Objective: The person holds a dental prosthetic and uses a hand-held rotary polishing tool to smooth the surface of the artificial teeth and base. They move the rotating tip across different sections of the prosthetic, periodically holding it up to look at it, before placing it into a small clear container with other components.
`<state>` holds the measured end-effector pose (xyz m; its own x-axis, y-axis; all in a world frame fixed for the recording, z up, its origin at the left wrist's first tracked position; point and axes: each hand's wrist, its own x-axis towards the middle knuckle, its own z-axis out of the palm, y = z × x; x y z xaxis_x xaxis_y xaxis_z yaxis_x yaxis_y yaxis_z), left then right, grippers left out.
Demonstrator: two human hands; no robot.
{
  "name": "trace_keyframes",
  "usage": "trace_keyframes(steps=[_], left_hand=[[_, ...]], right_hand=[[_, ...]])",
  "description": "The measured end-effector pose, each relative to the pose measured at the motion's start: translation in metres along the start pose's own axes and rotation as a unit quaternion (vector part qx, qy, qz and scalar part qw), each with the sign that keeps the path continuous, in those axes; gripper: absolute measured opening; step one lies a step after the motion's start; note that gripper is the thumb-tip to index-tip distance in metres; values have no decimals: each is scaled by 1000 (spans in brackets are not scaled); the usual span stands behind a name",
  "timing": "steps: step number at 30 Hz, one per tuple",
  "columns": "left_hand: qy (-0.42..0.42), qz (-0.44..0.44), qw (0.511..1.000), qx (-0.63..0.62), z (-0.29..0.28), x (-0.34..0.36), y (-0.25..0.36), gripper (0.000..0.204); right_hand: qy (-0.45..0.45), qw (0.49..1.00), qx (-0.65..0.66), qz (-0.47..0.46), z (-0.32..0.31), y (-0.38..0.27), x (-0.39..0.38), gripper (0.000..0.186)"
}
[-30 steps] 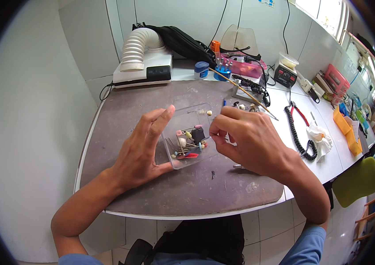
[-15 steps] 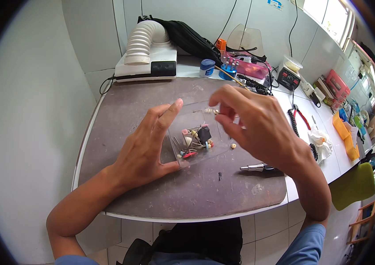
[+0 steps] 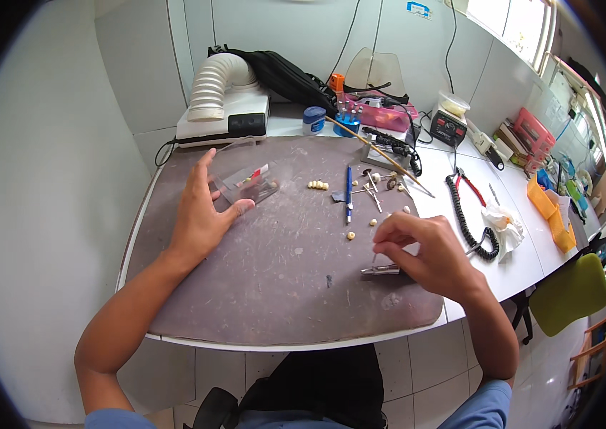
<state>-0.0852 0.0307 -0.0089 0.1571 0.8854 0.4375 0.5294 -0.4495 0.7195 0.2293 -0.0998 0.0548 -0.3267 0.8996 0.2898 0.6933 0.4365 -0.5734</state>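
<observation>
My left hand [image 3: 199, 204] grips a clear plastic box [image 3: 230, 191] between thumb and fingers, over the far left of the mat. Inside the box lie several small bits, blurred, one of them red. My right hand [image 3: 431, 252] is closed, with a thin rod [image 3: 375, 259] hanging from its pinched fingertips; its kind is too small to make out. Below these fingers a silver handpiece [image 3: 374, 271] rests on the mat, its rear part hidden by the hand. Cream-coloured tooth crowns [image 3: 351, 235] lie singly beyond the handpiece, and a joined row of crowns [image 3: 318, 185] sits farther off.
A blue pen [image 3: 349, 196] and loose rotary bits [image 3: 373, 191] lie mid-right on the brown mat [image 3: 260, 300]. At the back stand a white extractor with a ribbed hose [image 3: 208, 89], a blue-lidded jar [image 3: 314, 121] and a pink basket [image 3: 381, 114]. Red-handled pliers [image 3: 470, 187] lie right.
The clear box has moved left and away from me with my left hand. My right hand has come down from above it to the handpiece. The pen and loose bits are now uncovered.
</observation>
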Motion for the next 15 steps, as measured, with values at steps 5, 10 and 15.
trace_keyframes(steps=[5,10,15], left_hand=[[84,255,944,190,-5,-36,50,93],[-229,155,955,-109,42,-59,97,62],[-289,205,928,-117,67,-44,95,22]], right_hand=[[30,998,55,-29,17,7,6,8],[45,993,50,-92,20,-5,-1,7],[62,995,36,-72,15,0,-14,15]])
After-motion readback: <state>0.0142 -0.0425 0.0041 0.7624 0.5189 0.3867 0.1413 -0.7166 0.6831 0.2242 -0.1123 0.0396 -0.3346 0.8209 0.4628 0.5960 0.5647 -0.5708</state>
